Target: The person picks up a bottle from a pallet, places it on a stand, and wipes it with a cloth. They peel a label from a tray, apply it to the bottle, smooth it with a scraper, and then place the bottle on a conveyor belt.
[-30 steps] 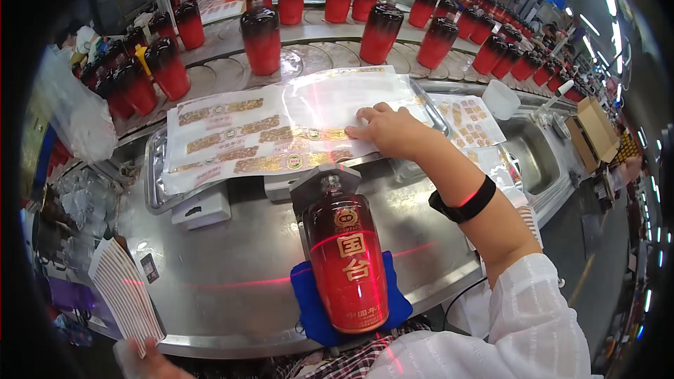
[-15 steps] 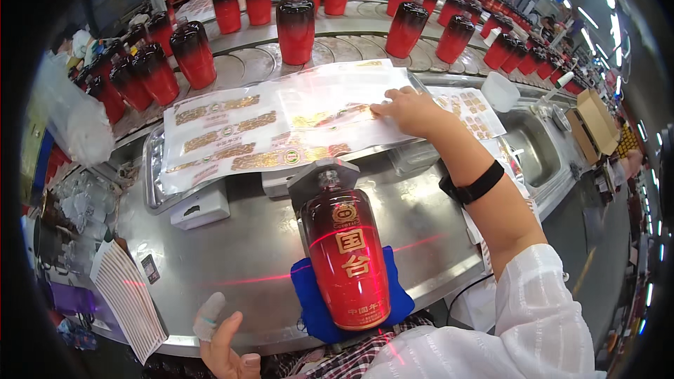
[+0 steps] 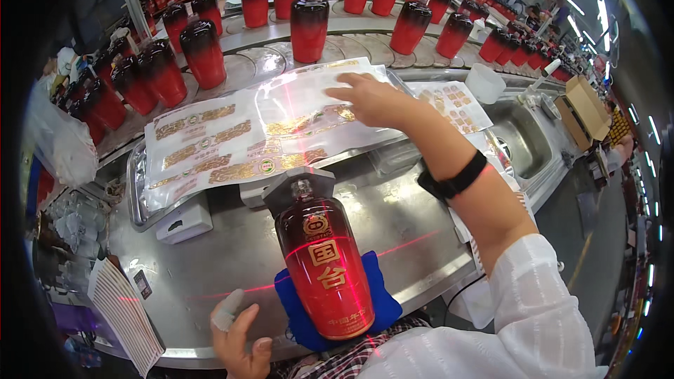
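Observation:
A red-and-black bottle [image 3: 325, 267] with gold lettering lies tilted on a blue cloth [image 3: 382, 288], its neck against a grey angled holder [image 3: 277, 193]. Beside the bottle's lower left is my left hand [image 3: 242, 340], fingers apart and holding nothing, with a pale cover on one fingertip. My right hand [image 3: 372, 102] reaches over the far right part of white sheets [image 3: 242, 102] printed with gold decals [image 3: 200, 158]. Its fingers are stretched out above the sheets, and no object shows in them. Whether a fingertip touches the paper is unclear.
Behind the sheets, a curved conveyor [image 3: 249, 63] carries several red-and-black bottles [image 3: 309, 28]. To the right are a sink [image 3: 519, 140], a white tub [image 3: 484, 84] and a cardboard box [image 3: 583, 112]. Striped paper [image 3: 123, 312] lies at the left. Other people work beyond the conveyor.
My right hand has moved left across the sheets, its fingers lifting and stretching out. My left hand has come slightly nearer the bottle. The view has shifted, and bottles on the conveyor have moved.

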Available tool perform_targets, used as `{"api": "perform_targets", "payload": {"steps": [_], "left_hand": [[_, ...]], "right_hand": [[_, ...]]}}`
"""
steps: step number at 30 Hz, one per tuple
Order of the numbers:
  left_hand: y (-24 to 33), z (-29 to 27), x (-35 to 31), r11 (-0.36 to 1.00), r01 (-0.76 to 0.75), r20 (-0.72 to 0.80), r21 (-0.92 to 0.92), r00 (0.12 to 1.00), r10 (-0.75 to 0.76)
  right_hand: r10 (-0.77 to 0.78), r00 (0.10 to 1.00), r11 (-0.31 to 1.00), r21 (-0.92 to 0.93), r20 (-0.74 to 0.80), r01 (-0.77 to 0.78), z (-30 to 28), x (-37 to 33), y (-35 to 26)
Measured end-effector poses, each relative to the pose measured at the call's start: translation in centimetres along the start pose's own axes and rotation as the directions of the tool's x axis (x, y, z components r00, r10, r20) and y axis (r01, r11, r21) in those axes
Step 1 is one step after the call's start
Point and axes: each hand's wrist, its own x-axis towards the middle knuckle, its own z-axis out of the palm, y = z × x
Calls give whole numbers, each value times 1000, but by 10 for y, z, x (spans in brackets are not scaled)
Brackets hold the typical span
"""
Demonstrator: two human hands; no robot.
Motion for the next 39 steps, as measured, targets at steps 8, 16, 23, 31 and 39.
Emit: {"api": "perform_targets", "payload": {"steps": [8,16,23,31,39], "left_hand": [[11,2,11,1000,-7,15,0,1000,7],[24,-32,85,870,106,100,-481,993,-65],[88,34,168,746,-12,6,-666,1000,21],[127,54,173,443,-20,31,-896,994,107],[151,57,178,675,155,378,-721,905,196]], "right_hand": [[-51,959,996,-57,280,69,-13,59,-46],[-244,958,816,503,-150,286,-74,0,-66],[-282,888,680,577,-363,452,-95,-69,-108],[-192,953,706,641,-236,301,-97,-132,-93],[-44,997,472,880,69,-40,-136,-150,-58]]}}
